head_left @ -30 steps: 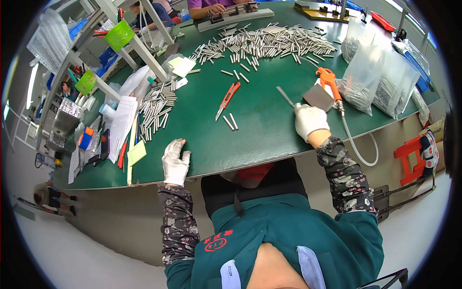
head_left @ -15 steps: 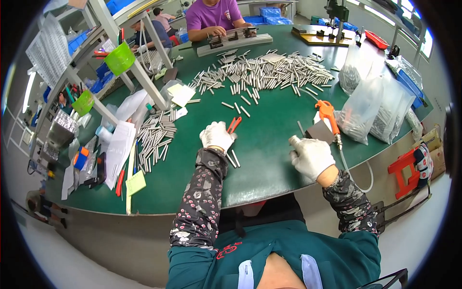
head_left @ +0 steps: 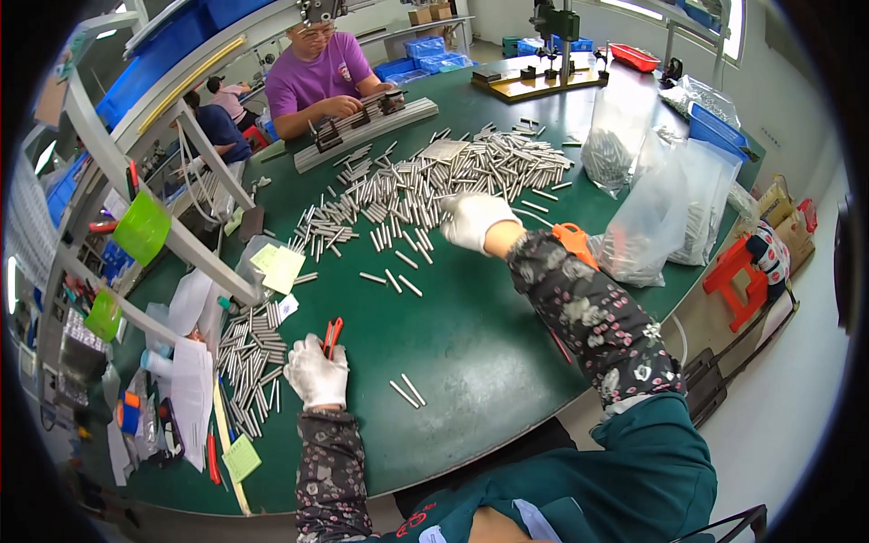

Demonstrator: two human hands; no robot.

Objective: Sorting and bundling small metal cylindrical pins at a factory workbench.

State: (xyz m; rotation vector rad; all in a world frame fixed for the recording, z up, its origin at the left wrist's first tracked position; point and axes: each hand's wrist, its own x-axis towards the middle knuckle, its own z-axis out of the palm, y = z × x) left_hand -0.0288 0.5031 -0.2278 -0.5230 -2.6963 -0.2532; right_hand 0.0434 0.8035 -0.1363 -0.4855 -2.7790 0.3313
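- A green desk (head_left: 471,344) is seen from above, with two white-gloved hands reaching over it.
- The left hand (head_left: 317,371) is laid on the desk close to the body, and its grip is closed around the red handles of a pair of pliers (head_left: 331,335), whose tips stick out just beyond the fingers.
- Just to the left of that grip, a heap of short metal rods (head_left: 249,362) is spread over the desk, and two loose rods (head_left: 406,391) lie a little to its right.
- The right hand (head_left: 472,220) is stretched far forward, its sleeve patterned with flowers; whether its grip is closed on anything cannot be told, as the fingers are blurred.
- That hand is held over the near edge of a wide scatter of metal rods (head_left: 425,185), which continues beyond and to both sides of the grip.
- An orange-handled tool (head_left: 572,241) is partly hidden just right of the right wrist.
- Clear plastic bags (head_left: 665,213) holding more rods stand further right.
- A person in a purple shirt (head_left: 321,77) is seated across the desk.
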